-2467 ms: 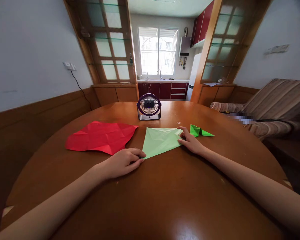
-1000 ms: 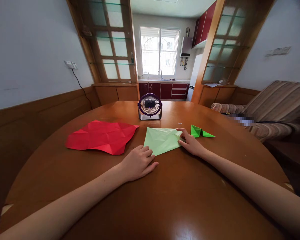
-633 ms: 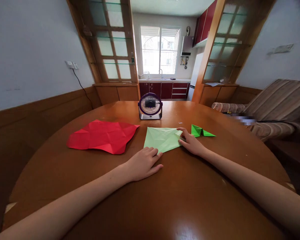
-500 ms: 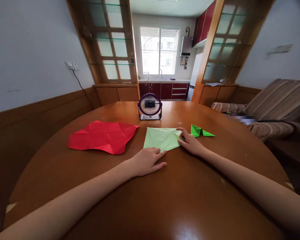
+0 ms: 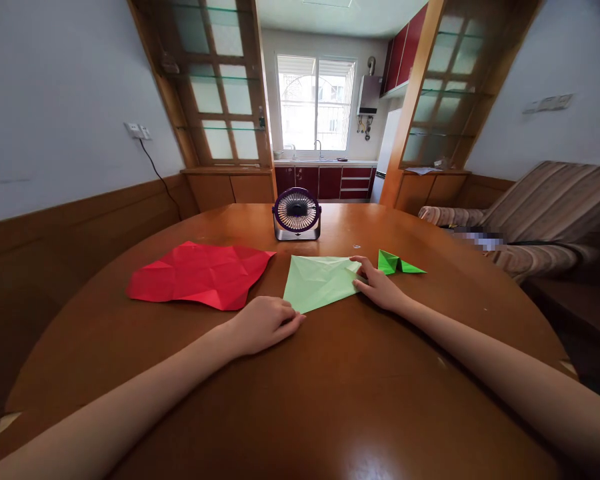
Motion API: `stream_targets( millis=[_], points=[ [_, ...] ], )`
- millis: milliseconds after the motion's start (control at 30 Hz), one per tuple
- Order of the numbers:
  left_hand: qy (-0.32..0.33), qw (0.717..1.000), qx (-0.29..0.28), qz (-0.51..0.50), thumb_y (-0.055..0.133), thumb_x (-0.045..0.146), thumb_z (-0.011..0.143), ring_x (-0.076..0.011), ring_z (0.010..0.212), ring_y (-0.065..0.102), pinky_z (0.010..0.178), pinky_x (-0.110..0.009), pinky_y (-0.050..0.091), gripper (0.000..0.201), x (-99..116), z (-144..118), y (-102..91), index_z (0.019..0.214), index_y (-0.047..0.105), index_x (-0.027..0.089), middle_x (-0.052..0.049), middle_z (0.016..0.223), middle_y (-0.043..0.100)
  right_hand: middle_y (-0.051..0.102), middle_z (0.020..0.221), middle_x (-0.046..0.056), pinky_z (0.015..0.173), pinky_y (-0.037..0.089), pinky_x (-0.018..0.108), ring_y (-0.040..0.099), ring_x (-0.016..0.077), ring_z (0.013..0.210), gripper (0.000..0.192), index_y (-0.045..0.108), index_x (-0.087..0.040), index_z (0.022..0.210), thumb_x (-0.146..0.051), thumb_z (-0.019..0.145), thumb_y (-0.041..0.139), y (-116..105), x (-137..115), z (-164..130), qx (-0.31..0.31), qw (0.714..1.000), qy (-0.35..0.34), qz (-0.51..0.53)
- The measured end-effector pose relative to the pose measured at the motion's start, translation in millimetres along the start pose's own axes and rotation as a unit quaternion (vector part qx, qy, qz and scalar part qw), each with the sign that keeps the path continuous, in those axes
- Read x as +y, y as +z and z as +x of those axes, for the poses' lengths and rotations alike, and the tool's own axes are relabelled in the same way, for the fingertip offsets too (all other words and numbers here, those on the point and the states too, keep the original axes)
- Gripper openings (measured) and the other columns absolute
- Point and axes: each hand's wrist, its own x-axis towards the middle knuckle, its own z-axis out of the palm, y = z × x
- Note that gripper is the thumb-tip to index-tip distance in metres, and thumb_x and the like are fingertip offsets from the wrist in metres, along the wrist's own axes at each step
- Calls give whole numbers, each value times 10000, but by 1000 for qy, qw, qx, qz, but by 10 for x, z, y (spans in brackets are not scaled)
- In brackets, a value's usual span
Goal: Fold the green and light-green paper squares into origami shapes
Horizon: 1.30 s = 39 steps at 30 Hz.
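Two hands' fingers (image 5: pixel 286 319) on pale green paper's (image 5: pixel 317 281) opposite corners.

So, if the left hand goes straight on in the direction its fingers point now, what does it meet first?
The left hand points right and slightly away, along the near edge of the light green paper, which it seems to touch already. Farther along, probably the right hand; depth is unclear.

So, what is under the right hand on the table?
Under the right hand lies the right corner of the light green paper, flat on the table. The fingers cover the corner's tip, so its fold cannot be seen.
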Motion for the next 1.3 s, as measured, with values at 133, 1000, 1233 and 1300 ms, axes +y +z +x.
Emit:
stream_targets(
  millis=[133, 1000, 1233, 1300],
  points=[
    [-4, 1000, 10, -14, 322, 384, 996, -122, 517, 495, 525, -270, 312, 531, -107, -201, -87, 562, 543, 172, -13, 563, 531, 498, 771, -10, 730, 402, 301, 504, 180, 711, 509, 359, -175, 1324, -198, 824, 450, 1, -4, 0, -1, 1000, -1, -1],
    [-402, 809, 136, -406, 641, 306, 807, -197, 791, 659, 479, -233, 444, 579, -518, 542, -7, 1293, 377, 136, -154, 1121, 617, 645, 888, 55, 814, 455, 360, 583, 196, 834, 189, 715, -175, 811, -343, 753, 649, -186, 3, -1, -128, 958, -46, 253],
    [-372, 858, 149, -320, 732, 248, 711, -266, 1024, 621, 796, -343, 507, 642, -550, 595, 111, 1270, 445, 116, -147, 1111, 623, 685, 1010, 78, 995, 385, 411, 601, 218, 991, 489, 752, -186, 899, -513, 949, 392, -258, 17, -16, -179, 948, -86, 250],
    [-322, 913, 144, -204, 717, 269, 724, -314, 1208, 518, 945, -430, 454, 667, -537, 574, 129, 1321, 446, 144, -172, 1286, 537, 689, 1009, 80, 1008, 383, 417, 606, 209, 991, 615, 758, -190, 868, -556, 974, 276, -242, 27, -18, -174, 949, -87, 248]
  ],
)
